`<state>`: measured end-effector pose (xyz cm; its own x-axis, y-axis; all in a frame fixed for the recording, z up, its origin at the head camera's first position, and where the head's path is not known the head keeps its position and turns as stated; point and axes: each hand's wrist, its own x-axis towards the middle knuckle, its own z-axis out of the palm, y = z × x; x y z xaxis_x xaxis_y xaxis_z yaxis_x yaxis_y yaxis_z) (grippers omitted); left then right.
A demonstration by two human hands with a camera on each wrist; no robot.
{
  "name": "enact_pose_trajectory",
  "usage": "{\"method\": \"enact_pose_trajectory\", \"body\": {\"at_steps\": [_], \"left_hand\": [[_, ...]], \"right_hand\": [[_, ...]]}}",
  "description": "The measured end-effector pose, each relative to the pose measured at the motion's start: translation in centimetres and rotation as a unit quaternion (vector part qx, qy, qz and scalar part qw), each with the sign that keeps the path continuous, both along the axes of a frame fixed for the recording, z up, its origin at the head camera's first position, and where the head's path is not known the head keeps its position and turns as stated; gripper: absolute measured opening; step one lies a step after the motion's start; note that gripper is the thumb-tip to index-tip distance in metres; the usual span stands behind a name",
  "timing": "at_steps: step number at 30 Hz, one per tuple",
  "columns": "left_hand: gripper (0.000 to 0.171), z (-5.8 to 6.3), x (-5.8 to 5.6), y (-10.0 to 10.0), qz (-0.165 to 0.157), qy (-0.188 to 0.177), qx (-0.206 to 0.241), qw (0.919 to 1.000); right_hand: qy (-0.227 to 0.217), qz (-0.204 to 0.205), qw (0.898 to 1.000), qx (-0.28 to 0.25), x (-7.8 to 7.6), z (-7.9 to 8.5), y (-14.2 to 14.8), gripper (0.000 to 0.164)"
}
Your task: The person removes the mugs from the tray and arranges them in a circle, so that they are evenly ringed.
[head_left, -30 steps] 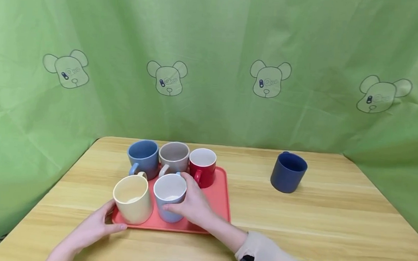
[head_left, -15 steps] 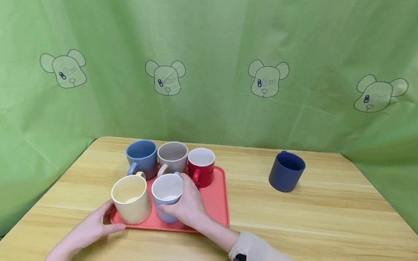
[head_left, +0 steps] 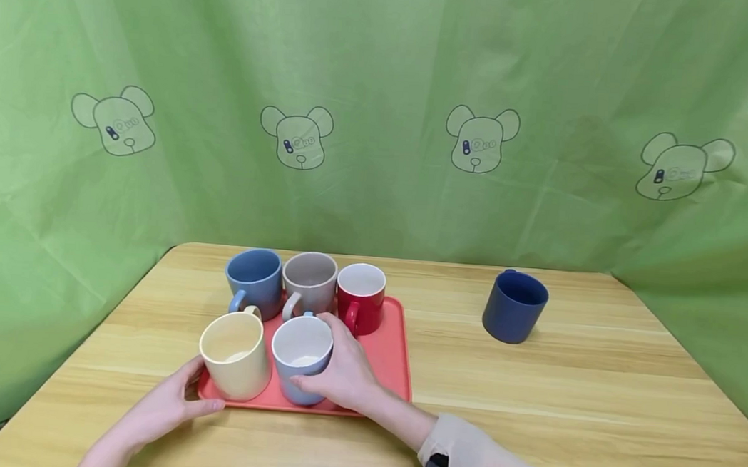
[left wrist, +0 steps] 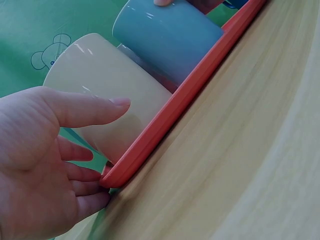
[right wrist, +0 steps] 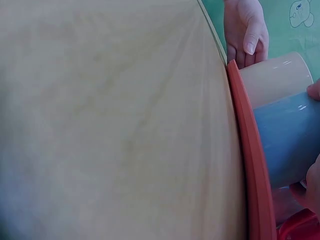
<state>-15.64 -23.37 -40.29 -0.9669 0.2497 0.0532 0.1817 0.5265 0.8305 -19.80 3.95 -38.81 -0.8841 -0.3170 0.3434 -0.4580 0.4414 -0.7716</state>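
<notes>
On the red tray (head_left: 392, 349) a light blue mug (head_left: 298, 368) with a white inside stands at the front. My right hand (head_left: 346, 371) grips it from its right side, thumb in front and fingers behind; its handle points to the back. To its left is a cream mug (head_left: 237, 368), also upright with its handle at the back. My left hand (head_left: 167, 399) lies at the tray's front left corner. In the left wrist view its thumb (left wrist: 95, 110) stretches across in front of the cream mug, and the other fingertips touch the tray's corner.
Along the tray's back stand a blue mug (head_left: 255, 283), a grey mug (head_left: 310, 283) and a red mug (head_left: 362, 301). A navy mug (head_left: 514, 310) stands apart on the wooden table (head_left: 570, 388) to the right. A green curtain (head_left: 376, 191) hangs behind.
My right hand has drawn the light blue mug slightly toward the tray's front edge, level with the cream mug. My left hand stays at the tray's corner.
</notes>
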Motion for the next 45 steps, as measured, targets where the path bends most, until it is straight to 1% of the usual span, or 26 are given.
{"method": "enact_pose_trajectory", "body": {"at_steps": [2, 9, 17, 25, 31, 34, 36, 41, 45], "left_hand": [[0.086, -0.1, -0.1, 0.0, -0.001, -0.001, -0.001, 1.0000], [0.085, -0.1, -0.2, 0.1, -0.003, -0.005, 0.003, 1.0000], [0.084, 0.2, -0.1, 0.3, -0.006, -0.011, 0.007, 0.9999], [0.083, 0.4, 0.0, 0.2, 0.000, -0.012, 0.001, 0.9999], [0.081, 0.5, 0.1, 0.2, 0.004, -0.012, -0.003, 0.9999], [0.081, 0.6, 0.2, 0.1, 0.005, -0.014, -0.005, 0.9999], [0.080, 0.6, 0.2, 0.1, 0.006, -0.014, -0.006, 0.9999], [0.080, 0.6, 0.3, 0.1, 0.007, -0.015, -0.013, 0.9998], [0.080, 0.5, 0.4, 0.0, 0.008, -0.018, -0.024, 0.9995]], "right_hand": [[0.002, 0.003, 1.000, 0.002, 0.0, 0.0, 0.1, 0.085], [-0.013, 0.018, 1.000, -0.001, -0.1, 0.1, 0.7, 0.087], [-0.008, 0.023, 1.000, 0.002, -0.2, 0.5, 1.4, 0.086], [0.002, 0.054, 0.998, -0.027, -0.1, 2.1, 2.8, 0.085], [0.017, 0.065, 0.996, -0.057, -0.1, 2.7, 4.4, 0.081], [0.012, 0.075, 0.994, -0.078, -0.1, 2.7, 5.2, 0.077], [0.001, 0.077, 0.993, -0.088, 0.0, 2.8, 5.8, 0.073], [-0.018, 0.063, 0.994, -0.087, 0.3, 2.9, 7.3, 0.065], [-0.015, 0.063, 0.994, -0.086, 0.5, 3.1, 8.4, 0.063]]}}
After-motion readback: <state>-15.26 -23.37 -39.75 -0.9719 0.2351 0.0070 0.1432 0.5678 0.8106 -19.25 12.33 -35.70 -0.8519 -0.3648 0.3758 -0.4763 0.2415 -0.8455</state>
